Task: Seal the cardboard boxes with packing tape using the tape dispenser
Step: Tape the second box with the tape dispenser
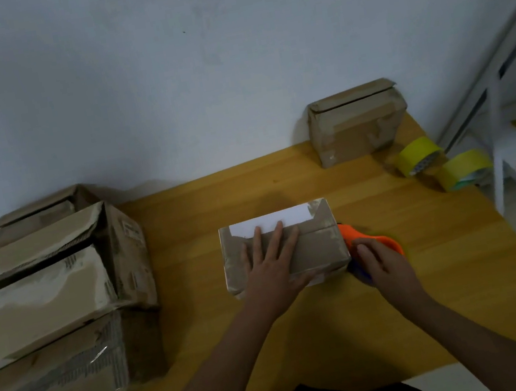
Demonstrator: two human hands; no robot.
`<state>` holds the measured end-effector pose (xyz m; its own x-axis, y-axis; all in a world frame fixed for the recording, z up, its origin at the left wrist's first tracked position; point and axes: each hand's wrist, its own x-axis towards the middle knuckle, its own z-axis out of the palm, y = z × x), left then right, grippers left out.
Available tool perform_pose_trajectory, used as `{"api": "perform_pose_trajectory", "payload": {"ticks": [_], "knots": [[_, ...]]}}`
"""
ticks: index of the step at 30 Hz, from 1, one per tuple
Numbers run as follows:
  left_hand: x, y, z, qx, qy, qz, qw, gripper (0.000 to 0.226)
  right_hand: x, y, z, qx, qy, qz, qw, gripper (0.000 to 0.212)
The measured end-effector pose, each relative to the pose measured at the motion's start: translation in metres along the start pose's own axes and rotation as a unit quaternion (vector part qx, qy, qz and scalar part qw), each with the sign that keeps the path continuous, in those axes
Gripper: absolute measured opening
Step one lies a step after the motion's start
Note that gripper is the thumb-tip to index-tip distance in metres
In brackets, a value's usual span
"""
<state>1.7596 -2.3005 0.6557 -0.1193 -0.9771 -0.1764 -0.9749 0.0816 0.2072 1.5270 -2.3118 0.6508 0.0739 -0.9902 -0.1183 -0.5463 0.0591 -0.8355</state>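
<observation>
Left hand: left hand (269, 261) lies flat on the top of the small cardboard box (284, 247), fingers straight and slightly spread, thumb along the near edge; it presses the flaps down.
Right hand: right hand (382, 263) is curled around the orange tape dispenser (368, 240), gripping its body at the box's right end.
Dispenser: touching or just beside the box's right end wall, low, near the top seam's end; the tape strip itself is too blurred to make out.
Box: middle of the wooden table (416, 271), flaps closed, seam running left to right; a white label (271, 220) on its far side.
Step, as judged: starting or ending a strip at the right end.
Doing it well: keep the flat palm firm so the flaps stay met; hold the dispenser square to the seam; press the tape onto the end wall before pulling.
Risk: the light box may slide if the palm lifts.
Further out: spare yellow tape rolls (419, 156) far right of the box; another taped carton (357, 122) behind it to the right; stacked larger boxes (45, 299) well left.
</observation>
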Motion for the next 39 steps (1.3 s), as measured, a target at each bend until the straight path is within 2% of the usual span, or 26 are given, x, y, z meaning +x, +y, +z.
{"api": "perform_pose_trajectory", "payload": {"ticks": [3,6,9,13,16,18,20,23,25,27,30,32,33,35,37,39], "knots": [[0.002,0.000,0.000,0.004,0.015,0.003,1.000,0.087,0.012,0.029,-0.004,-0.115,0.022,0.035,0.992,0.032],[-0.001,-0.008,0.003,0.000,0.028,0.024,0.999,0.085,0.022,0.048,0.001,-0.190,-0.064,0.079,0.976,0.038],[0.001,-0.013,0.004,0.004,0.024,0.039,0.999,0.084,0.026,0.058,0.010,-0.310,-0.135,0.050,0.940,0.050],[0.003,-0.013,0.002,0.014,0.021,0.038,0.999,0.082,0.036,0.056,0.016,-0.355,-0.141,0.077,0.921,0.058],[0.000,-0.015,0.004,0.030,0.032,0.045,0.998,0.082,0.032,0.051,0.007,-0.398,-0.139,0.054,0.905,0.041],[-0.002,-0.015,0.005,0.037,0.039,0.047,0.997,0.082,0.032,0.046,-0.011,-0.313,-0.108,0.067,0.941,0.024],[-0.004,-0.016,0.008,0.048,0.050,0.047,0.996,0.082,0.038,0.035,-0.032,-0.139,-0.047,0.138,0.980,0.023],[-0.001,-0.015,0.012,0.062,0.060,0.048,0.995,0.081,0.050,0.004,-0.063,0.065,0.046,0.195,0.977,0.026],[0.005,-0.013,0.014,0.058,0.055,0.058,0.995,0.080,0.049,-0.025,-0.075,0.163,0.076,0.180,0.967,0.030],[0.012,-0.011,0.012,0.051,0.038,0.069,0.996,0.081,0.047,-0.052,-0.082,0.213,0.079,0.137,0.964,0.038],[0.024,-0.006,0.000,0.020,0.018,0.077,0.997,0.078,0.044,-0.086,-0.081,0.213,0.034,0.058,0.975,0.066],[0.034,-0.005,-0.010,-0.095,-0.011,0.054,0.994,0.066,0.045,-0.100,-0.073,0.184,0.002,0.017,0.983,0.055],[0.036,-0.006,-0.017,-0.201,-0.021,0.033,0.979,0.055,0.046,-0.105,-0.069,0.160,-0.017,0.000,0.987,0.050],[0.037,-0.006,-0.036,-0.402,0.018,-0.042,0.914,0.035,0.049,-0.108,-0.058,0.109,-0.047,-0.019,0.993,0.052],[0.033,-0.006,-0.057,-0.553,0.065,-0.166,0.814,0.030,0.051,-0.106,-0.049,0.080,-0.071,-0.031,0.994,0.060],[0.031,-0.008,-0.072,-0.665,0.052,-0.227,0.709,0.035,0.052,-0.105,-0.040,0.064,-0.084,-0.039,0.994,0.062]]}}
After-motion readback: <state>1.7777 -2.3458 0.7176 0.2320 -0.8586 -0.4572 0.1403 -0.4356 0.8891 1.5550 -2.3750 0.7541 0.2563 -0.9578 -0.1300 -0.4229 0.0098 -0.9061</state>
